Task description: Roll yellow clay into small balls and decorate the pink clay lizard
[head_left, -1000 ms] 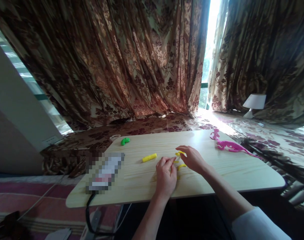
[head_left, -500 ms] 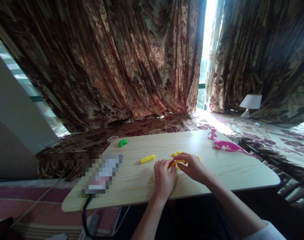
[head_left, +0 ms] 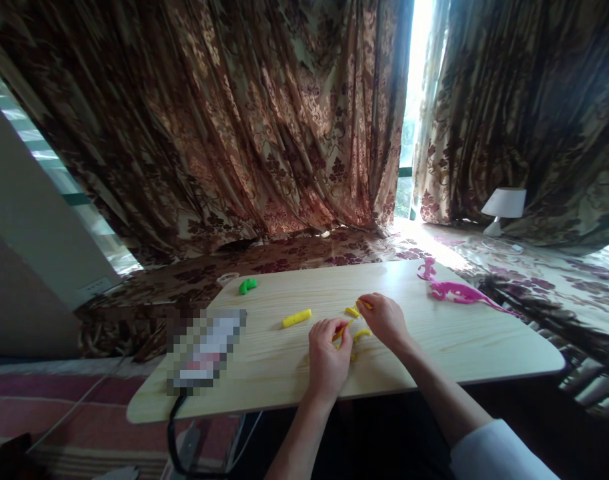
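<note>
Where one yellow strip bridged both hands half a second ago, a gap now separates them, and each hand carries its own length of yellow material. The left hand [head_left: 330, 353] pinches a left-hand strip [head_left: 339, 331] between thumb and fingers, its free end pointing toward the far right. The right hand [head_left: 384, 320] has shifted away toward the far side of the table [head_left: 264, 367] and grasps a right-hand strip [head_left: 365, 305] at the fingertips. The strip therefore appears to have been pulled in two; the break itself is too small to verify.

Loose stock lies close to the hands: a short yellow piece [head_left: 352, 312] just beside the right fingertips and a curved yellow piece [head_left: 363, 334] between the two wrists' lines of reach. A thicker yellow roll [head_left: 297, 319] rests apart, left of the left hand, untouched. As judged from this layout, the work in hand is at a portioning stage, with the roll not yet divided. A green piece [head_left: 247, 287] lies near the far left corner.
</note>
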Available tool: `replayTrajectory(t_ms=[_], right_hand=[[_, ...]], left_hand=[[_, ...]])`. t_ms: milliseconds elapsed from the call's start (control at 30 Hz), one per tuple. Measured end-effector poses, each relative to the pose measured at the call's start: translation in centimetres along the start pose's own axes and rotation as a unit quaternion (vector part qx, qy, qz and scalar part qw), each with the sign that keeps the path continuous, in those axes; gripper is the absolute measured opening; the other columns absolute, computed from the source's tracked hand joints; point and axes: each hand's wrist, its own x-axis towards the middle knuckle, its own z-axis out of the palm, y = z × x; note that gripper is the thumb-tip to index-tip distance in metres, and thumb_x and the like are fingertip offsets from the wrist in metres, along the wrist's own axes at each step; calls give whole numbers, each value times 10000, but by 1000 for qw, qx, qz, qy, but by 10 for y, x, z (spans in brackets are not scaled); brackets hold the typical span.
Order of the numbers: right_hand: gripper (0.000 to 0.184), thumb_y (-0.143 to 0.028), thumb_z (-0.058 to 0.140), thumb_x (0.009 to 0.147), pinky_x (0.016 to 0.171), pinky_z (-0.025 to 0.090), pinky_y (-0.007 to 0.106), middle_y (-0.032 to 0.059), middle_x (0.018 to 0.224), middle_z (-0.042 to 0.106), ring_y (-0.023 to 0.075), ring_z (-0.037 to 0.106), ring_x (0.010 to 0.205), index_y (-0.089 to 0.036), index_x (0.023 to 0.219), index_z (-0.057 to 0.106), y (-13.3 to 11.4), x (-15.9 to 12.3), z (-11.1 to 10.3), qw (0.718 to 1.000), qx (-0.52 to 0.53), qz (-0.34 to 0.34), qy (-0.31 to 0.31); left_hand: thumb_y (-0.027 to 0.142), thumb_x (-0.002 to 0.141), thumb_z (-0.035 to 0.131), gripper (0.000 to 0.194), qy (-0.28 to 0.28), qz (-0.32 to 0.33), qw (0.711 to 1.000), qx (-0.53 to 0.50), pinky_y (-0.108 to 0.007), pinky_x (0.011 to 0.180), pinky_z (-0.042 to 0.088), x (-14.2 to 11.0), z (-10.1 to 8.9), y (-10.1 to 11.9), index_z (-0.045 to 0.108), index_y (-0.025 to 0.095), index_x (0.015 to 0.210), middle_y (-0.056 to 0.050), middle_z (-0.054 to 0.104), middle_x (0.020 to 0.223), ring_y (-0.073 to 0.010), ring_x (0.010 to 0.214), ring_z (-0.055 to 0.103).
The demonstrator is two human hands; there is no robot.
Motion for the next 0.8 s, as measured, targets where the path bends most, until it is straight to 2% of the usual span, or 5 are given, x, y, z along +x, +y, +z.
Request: replayTrajectory(t_ms=[133, 300, 467, 567, 800], right_hand=[[200, -213, 520, 792, 673, 409, 242, 41, 781, 654, 165, 600, 738, -214, 887, 695, 5, 9, -3, 999, 13, -25, -33], [322, -137, 488, 792, 742, 449, 245, 57, 970, 668, 161, 615, 850, -191, 1077, 629, 0, -7, -12, 992, 81, -70, -64], [219, -247, 456, 859, 627, 482, 208, 8, 834, 698, 135, 638, 732, -191, 910, 661, -1, -22, -13, 981, 144, -86, -93], [216, -236, 452, 858, 587, 479, 212, 11, 761, 689, 132, 630, 667, -168, 837, 656, 1, -24, -13, 981, 150, -87, -86], [229, -187, 547, 796, 744, 441, 250, 25, 945, 657, 155, 599, 842, -247, 991, 651, -12, -32, -25, 983, 106, -130, -69]], left_hand=[[150, 833, 487, 173, -2, 3, 1000, -15, -338, 807, 459, 2, -3, 2, 634, 198, 911, -41, 609, 869, -172, 809, 576], [103, 836, 455, 264, -14, 10, 999, -34, -330, 848, 456, 2, -3, 3, 630, 204, 1005, -52, 592, 922, -173, 898, 568], [84, 805, 492, 292, -26, 6, 999, -47, -326, 854, 465, 0, -1, 4, 592, 208, 1050, -51, 610, 990, -172, 928, 580], [123, 795, 533, 198, -18, -9, 999, -44, -354, 841, 465, -1, -1, 2, 613, 194, 962, -50, 629, 918, -188, 884, 593], [207, 838, 513, 167, -37, -18, 997, -59, -354, 846, 452, 1, -3, 4, 664, 212, 909, -52, 669, 889, -196, 864, 606]])
